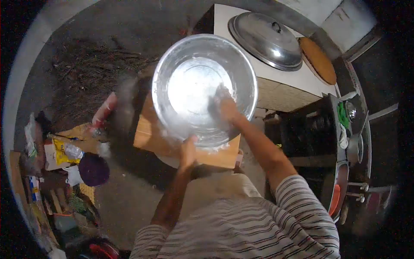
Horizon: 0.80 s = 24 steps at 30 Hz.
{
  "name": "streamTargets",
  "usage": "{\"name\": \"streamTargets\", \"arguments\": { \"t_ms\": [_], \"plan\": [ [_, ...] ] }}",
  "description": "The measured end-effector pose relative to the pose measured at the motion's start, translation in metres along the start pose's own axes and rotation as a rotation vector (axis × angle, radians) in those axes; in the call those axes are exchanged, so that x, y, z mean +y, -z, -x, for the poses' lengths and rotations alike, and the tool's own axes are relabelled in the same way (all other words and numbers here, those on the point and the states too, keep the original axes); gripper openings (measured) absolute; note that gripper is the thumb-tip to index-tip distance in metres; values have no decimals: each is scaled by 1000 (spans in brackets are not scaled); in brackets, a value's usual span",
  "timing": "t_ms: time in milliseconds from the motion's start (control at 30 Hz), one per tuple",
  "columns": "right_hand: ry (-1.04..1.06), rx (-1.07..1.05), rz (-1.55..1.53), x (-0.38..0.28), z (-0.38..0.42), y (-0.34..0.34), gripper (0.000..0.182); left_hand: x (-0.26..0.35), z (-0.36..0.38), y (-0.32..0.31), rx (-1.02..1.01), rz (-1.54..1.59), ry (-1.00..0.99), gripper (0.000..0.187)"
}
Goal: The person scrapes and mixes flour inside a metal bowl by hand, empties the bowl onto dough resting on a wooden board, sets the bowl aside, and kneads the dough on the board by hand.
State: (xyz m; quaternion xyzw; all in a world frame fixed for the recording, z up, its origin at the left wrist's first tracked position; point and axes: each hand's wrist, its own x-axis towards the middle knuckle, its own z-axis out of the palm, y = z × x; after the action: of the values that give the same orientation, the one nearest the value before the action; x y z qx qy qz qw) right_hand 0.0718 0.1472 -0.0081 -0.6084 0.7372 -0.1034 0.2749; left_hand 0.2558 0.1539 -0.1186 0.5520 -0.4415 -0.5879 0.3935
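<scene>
A large round metal basin is tilted toward me, with white powdery residue along its rim and inner wall. At the near edge, my left hand grips the rim with the thumb up over it. My right hand reaches inside the basin against its right inner wall, the fingers whitened and smeared by motion. Beneath the basin shows a brown cardboard piece.
A tiled counter at the upper right bears a large metal lid and a round brown board. Brushwood lies at the far left. A purple round item and a yellow packet sit at left.
</scene>
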Motion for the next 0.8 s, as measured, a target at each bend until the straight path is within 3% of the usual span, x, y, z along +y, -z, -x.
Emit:
{"name": "streamTargets", "arguments": {
  "t_ms": [67, 100, 167, 200, 233, 267, 300, 333, 367, 400, 467, 500, 533, 600, 733, 767, 800],
  "plan": [
    [-47, 11, -48, -5, 6, 0, 47, 44, 21, -30, -47, 218, 152, 25],
    [208, 208, -53, 19, -13, -39, 46, 51, 18, -41, -40, 226, 152, 25],
    [259, 170, 53, 59, -15, -6, 46, 57, 8, -51, -266, -652, -236, 16],
    [296, 143, 172, 79, -20, 18, 46, 58, 4, -63, -253, -655, -233, 16],
    [280, -91, 462, 95, -25, 39, 42, 53, 2, -80, -214, -337, -65, 14],
    [291, -98, 456, 111, -31, 29, 42, 43, -1, -95, -169, -20, 97, 13],
    [336, -23, 312, 130, -40, 7, 39, -46, -50, -97, -211, 257, 238, 13],
    [384, 56, 173, 140, -45, -6, 37, -33, -46, -108, -202, 260, 234, 13],
    [685, 222, 351, 129, -33, 9, 31, -9, -36, -116, -227, -71, 26, 13],
    [696, 215, 337, 135, -30, 26, 31, 4, -27, -122, -245, -410, -172, 14],
    [623, 83, 190, 160, -43, 65, 28, -48, -52, -137, -126, -297, -223, 13],
    [813, 406, 407, 174, -55, 63, 25, -47, -56, -144, -25, -173, -282, 13],
    [833, 393, 396, 188, -61, 58, 25, -45, -58, -145, -2, -176, -274, 13],
    [655, -127, 583, 183, -70, 59, 31, 21, -58, -140, -63, -14, 478, 13],
    [937, 3, 468, 237, -90, 39, 26, 45, -69, -160, 23, -81, 298, 14],
    [945, -1, 463, 243, -100, 47, 26, 50, -70, -164, 62, -91, 234, 14],
    [798, -18, 726, 250, -116, 58, 25, 51, -68, -169, 96, -99, 170, 17]
  ]
}}
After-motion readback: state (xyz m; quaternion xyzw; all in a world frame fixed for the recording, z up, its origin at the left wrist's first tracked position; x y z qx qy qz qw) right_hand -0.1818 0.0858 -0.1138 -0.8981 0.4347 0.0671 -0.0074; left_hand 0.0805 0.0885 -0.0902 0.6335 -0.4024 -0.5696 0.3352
